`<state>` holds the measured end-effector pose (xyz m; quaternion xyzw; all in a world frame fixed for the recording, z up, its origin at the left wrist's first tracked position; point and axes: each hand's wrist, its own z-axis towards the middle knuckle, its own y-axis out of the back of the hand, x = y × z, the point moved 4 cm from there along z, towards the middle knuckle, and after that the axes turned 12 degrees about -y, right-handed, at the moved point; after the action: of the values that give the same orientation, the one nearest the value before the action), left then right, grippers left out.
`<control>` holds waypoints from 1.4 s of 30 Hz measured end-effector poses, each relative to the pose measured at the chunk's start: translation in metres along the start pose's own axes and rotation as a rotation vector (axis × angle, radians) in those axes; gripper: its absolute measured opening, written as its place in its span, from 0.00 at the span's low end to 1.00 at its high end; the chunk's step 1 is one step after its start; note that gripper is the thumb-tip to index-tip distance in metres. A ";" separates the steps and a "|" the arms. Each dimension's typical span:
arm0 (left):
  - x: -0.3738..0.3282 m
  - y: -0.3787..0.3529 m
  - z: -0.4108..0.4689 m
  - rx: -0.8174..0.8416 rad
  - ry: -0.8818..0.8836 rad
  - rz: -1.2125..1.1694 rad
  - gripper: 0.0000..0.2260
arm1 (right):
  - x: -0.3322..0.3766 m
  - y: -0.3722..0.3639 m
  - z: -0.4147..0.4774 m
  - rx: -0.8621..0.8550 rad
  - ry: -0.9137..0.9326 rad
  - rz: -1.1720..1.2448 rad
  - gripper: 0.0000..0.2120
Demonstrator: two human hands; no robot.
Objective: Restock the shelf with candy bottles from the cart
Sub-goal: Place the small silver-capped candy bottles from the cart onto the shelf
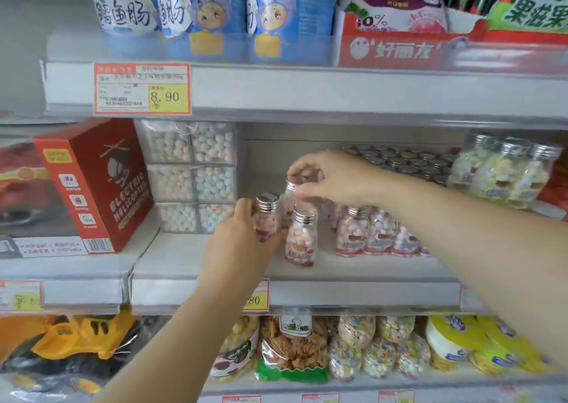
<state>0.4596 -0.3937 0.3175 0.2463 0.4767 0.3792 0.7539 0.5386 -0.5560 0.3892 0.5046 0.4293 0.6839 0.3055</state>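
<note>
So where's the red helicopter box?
In the head view, the red helicopter box stands on the middle shelf at the left, beside the clear boxes of pastel candy balls, left of the left hand gripping a candy bottle.

One view is given: head-worn, wide-angle. It is aimed forward and slightly down, square-on to shop shelving, at close range. The middle shelf [353, 275] is centred in frame; the upper shelf [307, 95] is cut off by the top edge, the lower shelf [353, 385] by the bottom edge. Shelf edges are bowed slightly near the borders. The left hand [242, 236] is framed at centre, arm entering from bottom left; the right hand [332, 181] just above it, arm entering from the right edge.
</note>
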 end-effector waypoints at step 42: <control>0.015 -0.055 0.083 0.053 0.127 -0.634 0.14 | -0.013 0.009 0.058 0.030 0.013 -0.001 0.16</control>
<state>0.5571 -0.4147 0.3039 0.0811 0.5854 0.1274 0.7965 0.5974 -0.5550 0.3991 0.5045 0.4415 0.6805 0.2957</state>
